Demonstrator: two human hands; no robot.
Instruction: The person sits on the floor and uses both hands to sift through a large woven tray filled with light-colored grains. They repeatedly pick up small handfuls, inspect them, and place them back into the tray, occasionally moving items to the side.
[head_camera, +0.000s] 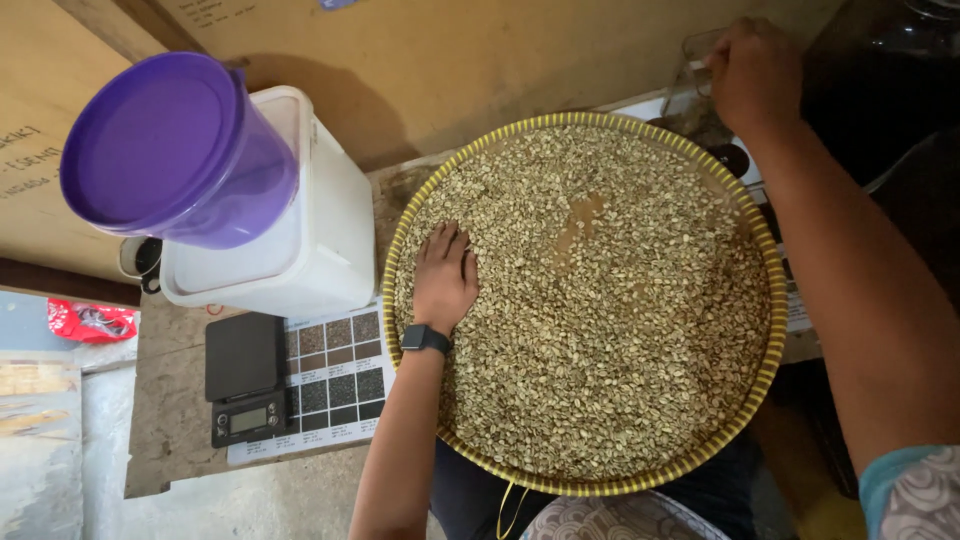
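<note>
Woven yellow-rimmed tray (775, 300), round and shallow, filled edge to edge with pale green-tan beans (620, 330); a small bare patch shows near the upper middle. Left hand (445, 275), with a dark watch (424, 339) at the wrist, lies palm down on the beans at the tray's left side, fingers loosely spread and gripping nothing. Right hand (752, 70) is raised beyond the tray's far rim, closed around a small clear container (697, 50) whose form is partly hidden. Left of the tray: a white rectangular bin (330, 230) with a purple round tub (175, 150) tilted in its mouth, lid side toward the camera. In front of the bin, a black scale (245, 380) with a small display, lying on a printed chart (335, 375) of grey and brown squares. Red packet (90, 320), crumpled, at far left, below the table (165, 420) edge. Brown board (480, 70) behind, with faint printing at its left end.
</note>
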